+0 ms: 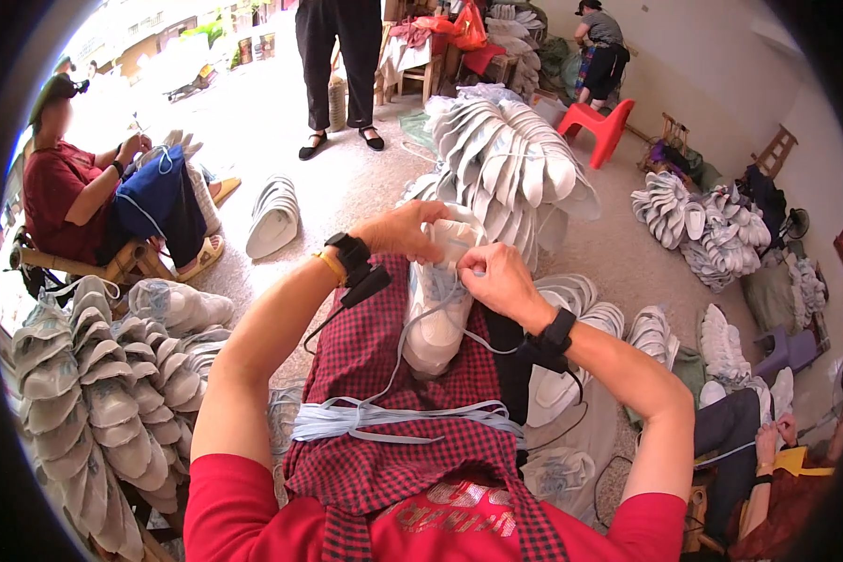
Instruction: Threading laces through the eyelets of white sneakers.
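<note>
A white shoe (435, 330) rests on my lap over the red-and-black checked apron (361, 351), its toe pointing toward me. My left hand (405, 232) is curled over the shoe's far end, fingers gripping near its opening. At the right side of the eyelets, my right hand (504, 288) is pinched closed on a light blue shoelace. Lace ends loop down from the shoe on both sides. Across my lap nearer me lies a bundle of light blue shoelaces (398, 419). My fingertips partly hide the upper eyelets.
Stacked white shoes (112, 403) rise at my left; another big pile (510, 155) stands ahead. More shoes (571, 375) lie by my right knee. A red plastic chair (598, 129) stands farther back. Co-workers sit at left and lower right; one person stands ahead, another bends at the back.
</note>
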`<state>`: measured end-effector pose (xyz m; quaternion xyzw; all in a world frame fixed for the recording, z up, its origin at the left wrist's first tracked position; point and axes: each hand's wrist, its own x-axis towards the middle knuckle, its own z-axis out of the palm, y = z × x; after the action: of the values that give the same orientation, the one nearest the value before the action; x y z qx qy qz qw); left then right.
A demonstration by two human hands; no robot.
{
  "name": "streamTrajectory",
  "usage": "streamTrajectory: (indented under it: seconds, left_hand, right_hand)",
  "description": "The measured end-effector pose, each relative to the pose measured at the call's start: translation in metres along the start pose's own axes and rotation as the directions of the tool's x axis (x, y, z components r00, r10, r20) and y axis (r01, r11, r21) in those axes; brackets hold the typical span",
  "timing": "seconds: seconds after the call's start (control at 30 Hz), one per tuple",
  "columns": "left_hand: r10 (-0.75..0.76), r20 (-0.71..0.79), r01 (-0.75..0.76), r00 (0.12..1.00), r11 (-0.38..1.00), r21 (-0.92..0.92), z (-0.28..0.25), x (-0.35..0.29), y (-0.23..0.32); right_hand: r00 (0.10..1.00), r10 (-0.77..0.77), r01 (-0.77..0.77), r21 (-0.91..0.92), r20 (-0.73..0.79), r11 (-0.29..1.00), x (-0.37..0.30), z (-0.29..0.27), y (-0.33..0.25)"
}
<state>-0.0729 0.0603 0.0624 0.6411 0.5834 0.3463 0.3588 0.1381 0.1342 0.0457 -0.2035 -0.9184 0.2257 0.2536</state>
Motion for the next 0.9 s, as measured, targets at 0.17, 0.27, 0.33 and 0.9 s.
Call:
streamTrajectory:
  seconds: [0.17, 0.27, 0.33, 0.9]
  left_hand:
    - [0.136, -0.178, -0.136, 0.975, 0.991, 0.014, 0.016, -0.020, 0.008]
    - [0.279, -0.209, -0.268, 0.937, 0.960, 0.079, 0.014, -0.022, -0.007]
    - [0.258, -0.153, -0.229, 0.954, 0.955, 0.188, 0.009, -0.022, -0.010]
    - [0.313, 0.013, -0.292, 0.950, 0.872, 0.393, 0.011, -0.019, -0.002]
  right_hand:
    - [1.000, -0.028, 0.026, -0.107, -0.015, 0.994, -0.003, -0.001, 0.002]
    - [0.999, 0.033, -0.033, 0.024, 0.000, 0.999, -0.003, 0.004, 0.001]
    - [0.996, 0.095, -0.094, 0.066, -0.002, 0.993, -0.004, 0.004, -0.007]
    - [0.988, 0.143, -0.148, 0.101, 0.051, 0.984, -0.008, 0.001, -0.006]
